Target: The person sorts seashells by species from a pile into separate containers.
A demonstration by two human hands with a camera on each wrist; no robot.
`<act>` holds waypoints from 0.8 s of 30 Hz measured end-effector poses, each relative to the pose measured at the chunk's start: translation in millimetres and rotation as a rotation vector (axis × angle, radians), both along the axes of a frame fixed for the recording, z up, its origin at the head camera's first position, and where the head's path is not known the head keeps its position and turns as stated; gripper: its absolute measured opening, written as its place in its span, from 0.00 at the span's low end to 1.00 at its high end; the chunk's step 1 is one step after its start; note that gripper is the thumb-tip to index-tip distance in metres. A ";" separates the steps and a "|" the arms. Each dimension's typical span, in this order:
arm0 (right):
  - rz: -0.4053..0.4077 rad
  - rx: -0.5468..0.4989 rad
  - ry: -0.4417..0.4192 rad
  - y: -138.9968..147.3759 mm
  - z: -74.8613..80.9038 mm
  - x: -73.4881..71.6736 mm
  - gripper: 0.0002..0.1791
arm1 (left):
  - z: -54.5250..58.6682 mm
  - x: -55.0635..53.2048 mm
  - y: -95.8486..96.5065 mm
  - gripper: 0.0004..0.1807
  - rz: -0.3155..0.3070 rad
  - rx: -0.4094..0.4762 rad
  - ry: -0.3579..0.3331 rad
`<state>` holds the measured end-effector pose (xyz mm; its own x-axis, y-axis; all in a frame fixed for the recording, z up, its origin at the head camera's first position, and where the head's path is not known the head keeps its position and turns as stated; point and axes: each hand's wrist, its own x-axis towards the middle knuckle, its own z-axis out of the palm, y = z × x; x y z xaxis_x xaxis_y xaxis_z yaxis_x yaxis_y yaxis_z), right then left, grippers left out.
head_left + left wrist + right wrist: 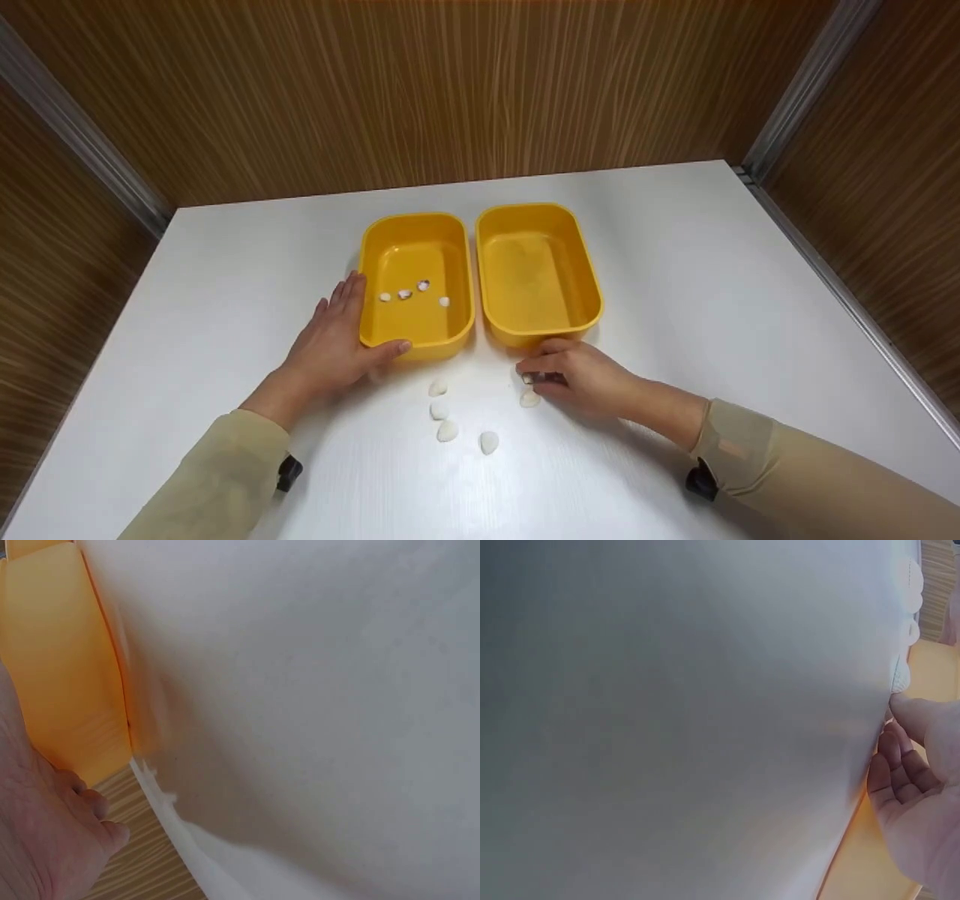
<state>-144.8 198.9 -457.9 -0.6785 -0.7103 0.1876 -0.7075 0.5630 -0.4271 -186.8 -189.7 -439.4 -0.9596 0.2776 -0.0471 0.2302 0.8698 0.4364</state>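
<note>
Yellow left tub — left hand straight-fingered against it; right hand pinches a dark-marked shell.

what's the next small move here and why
Probably lift the dark-marked shell toward the left tray: the right grip pinches it just in front of the right tray, similar dark-marked shells lie in the left one, and the left grip rests against that tray's side.

Brown wood-grain panels, edged with grey metal strips, surround a white table.
</note>
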 end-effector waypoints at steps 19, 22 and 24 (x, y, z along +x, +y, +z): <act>0.086 -0.114 0.070 0.7 -5.8 -3.1 0.09 | -1.3 0.3 -0.1 0.72 0.011 0.016 -0.014; 0.081 -0.118 0.051 0.5 -6.2 -3.4 0.09 | -1.2 0.5 -0.1 0.73 0.011 0.011 -0.014; 0.081 -0.121 0.045 0.5 -6.4 -3.6 0.09 | -1.0 0.4 -0.3 0.73 0.003 0.003 -0.008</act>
